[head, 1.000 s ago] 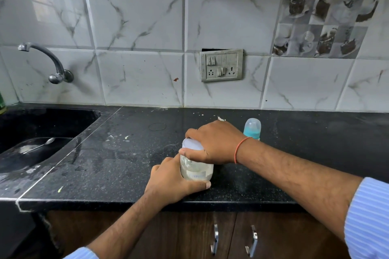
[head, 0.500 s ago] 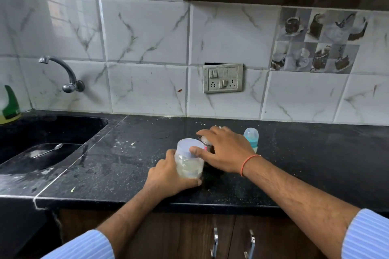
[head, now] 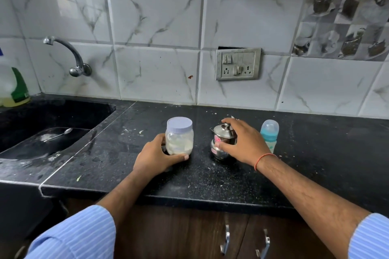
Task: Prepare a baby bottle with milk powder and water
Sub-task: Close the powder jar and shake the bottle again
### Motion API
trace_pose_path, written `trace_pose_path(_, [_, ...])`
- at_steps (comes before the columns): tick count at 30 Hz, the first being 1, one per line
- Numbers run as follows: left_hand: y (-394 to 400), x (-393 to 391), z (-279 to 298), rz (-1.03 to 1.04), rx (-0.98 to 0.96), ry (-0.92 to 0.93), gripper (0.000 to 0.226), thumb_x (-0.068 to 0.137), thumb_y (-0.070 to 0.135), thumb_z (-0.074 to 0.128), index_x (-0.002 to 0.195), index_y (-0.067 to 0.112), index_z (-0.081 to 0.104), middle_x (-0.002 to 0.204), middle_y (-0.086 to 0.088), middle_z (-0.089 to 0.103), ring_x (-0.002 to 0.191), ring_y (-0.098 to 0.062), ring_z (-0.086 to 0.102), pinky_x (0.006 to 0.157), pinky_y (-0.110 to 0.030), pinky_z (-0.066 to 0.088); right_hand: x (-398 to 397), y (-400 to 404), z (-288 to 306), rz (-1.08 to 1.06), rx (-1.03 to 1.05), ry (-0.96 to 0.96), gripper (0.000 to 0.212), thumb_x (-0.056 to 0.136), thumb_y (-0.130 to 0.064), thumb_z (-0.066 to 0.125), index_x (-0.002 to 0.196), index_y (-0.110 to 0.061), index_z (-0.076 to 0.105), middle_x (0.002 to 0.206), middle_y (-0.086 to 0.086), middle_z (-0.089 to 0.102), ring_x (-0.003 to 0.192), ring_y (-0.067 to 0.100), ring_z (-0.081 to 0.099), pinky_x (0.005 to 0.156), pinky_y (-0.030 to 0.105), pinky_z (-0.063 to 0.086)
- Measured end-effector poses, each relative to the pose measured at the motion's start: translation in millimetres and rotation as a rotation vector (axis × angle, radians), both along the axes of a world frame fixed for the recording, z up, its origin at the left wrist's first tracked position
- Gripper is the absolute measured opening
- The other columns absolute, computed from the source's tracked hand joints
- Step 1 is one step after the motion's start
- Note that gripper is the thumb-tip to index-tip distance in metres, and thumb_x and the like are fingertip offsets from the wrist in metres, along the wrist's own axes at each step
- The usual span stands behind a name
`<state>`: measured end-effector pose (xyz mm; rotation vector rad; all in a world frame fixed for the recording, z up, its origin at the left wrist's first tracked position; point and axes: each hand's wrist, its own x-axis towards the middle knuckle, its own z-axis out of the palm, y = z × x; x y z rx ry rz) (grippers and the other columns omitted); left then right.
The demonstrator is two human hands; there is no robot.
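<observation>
Two hands: left hand (head: pixel 156 159) grips jar (head: pixel 179 136), right hand (head: pixel 244 143) pot (head: pixel 223 140).

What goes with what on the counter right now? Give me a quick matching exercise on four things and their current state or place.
Things:
1. plastic jar
2. steel pot
3. baby bottle
4. spoon

States:
A. lying in the sink
B. standing untouched, farthest right
C. lid on, left hand wrapped around its base
D. right hand resting on it

Pairs: 1-C, 2-D, 3-B, 4-A
</observation>
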<state>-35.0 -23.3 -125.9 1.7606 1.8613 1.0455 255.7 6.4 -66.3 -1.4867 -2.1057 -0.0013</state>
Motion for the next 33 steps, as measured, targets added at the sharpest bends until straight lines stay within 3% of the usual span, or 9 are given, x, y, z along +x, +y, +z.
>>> trace_pose_path(3, [0,1,0,0.0,0.0,0.02,0.1,0.057,0.079,0.093,0.14,0.037,0.056,0.118,0.024,0.071,0.106,-0.004,0.069,0.088,-0.036,0.059,4,3,-2,0.04,-0.002,0.04,0.07,0.079,-0.062,0.077,0.141,-0.044,0.05,0.143,-0.01,0.06,0.122,0.018,0.063,0.103,0.033,0.05])
trace_pose_path(9, [-5,5,4,-0.025,-0.016,0.071,0.11,0.045,0.095,0.083,0.14,0.047,0.056,0.128,0.026,0.07,0.117,-0.004,0.069,0.101,-0.044,0.06,5,-2,-2,0.127,-0.037,0.061,0.071,0.079,-0.054,0.082,0.142,-0.048,0.049,0.144,-0.016,0.059,0.124,0.011,0.06,0.102,0.026,0.045])
trace_pose_path(13, [-7,6,6,-0.028,-0.018,0.093,0.111,0.045,0.096,0.081,0.141,0.046,0.057,0.13,0.025,0.07,0.119,-0.005,0.068,0.103,-0.045,0.058,4,-9,0,0.164,-0.036,0.064,0.074,0.081,-0.05,0.082,0.146,-0.047,0.046,0.146,-0.015,0.058,0.13,0.013,0.058,0.108,0.03,0.046])
trace_pose_path(17, [-8,4,5,-0.032,-0.014,0.102,0.11,0.045,0.099,0.078,0.139,0.046,0.058,0.126,0.028,0.07,0.124,-0.008,0.065,0.103,-0.046,0.057,5,-19,-3,0.126,-0.05,-0.013,0.093,0.085,-0.058,0.073,0.162,-0.045,0.022,0.161,-0.004,0.041,0.153,0.015,0.029,0.122,0.04,0.036])
trace_pose_path(19, [-7,4,4,-0.036,-0.013,0.104,0.111,0.045,0.1,0.077,0.14,0.046,0.058,0.126,0.028,0.07,0.125,-0.009,0.064,0.102,-0.046,0.056,7,-32,-8,0.119,0.021,0.018,0.102,0.085,-0.059,0.073,0.165,-0.039,0.013,0.165,-0.003,0.033,0.157,0.013,0.02,0.126,0.04,0.031])
trace_pose_path(23, [-6,4,3,-0.047,0.004,0.109,0.111,0.045,0.101,0.075,0.139,0.043,0.06,0.122,0.028,0.07,0.123,-0.01,0.065,0.102,-0.047,0.057,29,-61,-22,0.008,0.44,0.243,0.078,0.087,-0.04,0.083,0.151,-0.018,0.046,0.143,0.001,0.055,0.133,0.022,0.046,0.112,0.035,0.04])
trace_pose_path(25, [-6,4,3,-0.046,0.007,0.101,0.112,0.045,0.101,0.075,0.138,0.041,0.061,0.119,0.028,0.068,0.12,-0.01,0.066,0.102,-0.047,0.058,50,-61,-32,-0.098,0.51,0.366,0.069,0.084,-0.028,0.086,0.142,-0.013,0.053,0.136,0.003,0.057,0.121,0.026,0.051,0.103,0.033,0.042])
trace_pose_path(29, [-5,5,3,-0.042,0.011,0.102,0.111,0.044,0.1,0.075,0.137,0.04,0.062,0.117,0.027,0.068,0.118,-0.011,0.065,0.101,-0.048,0.057,89,-43,-49,-0.311,0.148,0.482,0.088,0.082,-0.031,0.088,0.154,-0.019,0.039,0.15,0.002,0.046,0.121,0.019,0.058,0.101,0.039,0.05])
trace_pose_path(33, [-6,5,3,-0.032,0.01,0.104,0.105,0.05,0.094,0.082,0.138,0.039,0.062,0.116,0.026,0.067,0.116,-0.01,0.066,0.101,-0.046,0.057,91,-28,-51,-0.285,-0.122,0.546,0.088,0.078,-0.032,0.091,0.152,-0.022,0.045,0.142,-0.002,0.064,0.109,0.016,0.069,0.097,0.037,0.055])
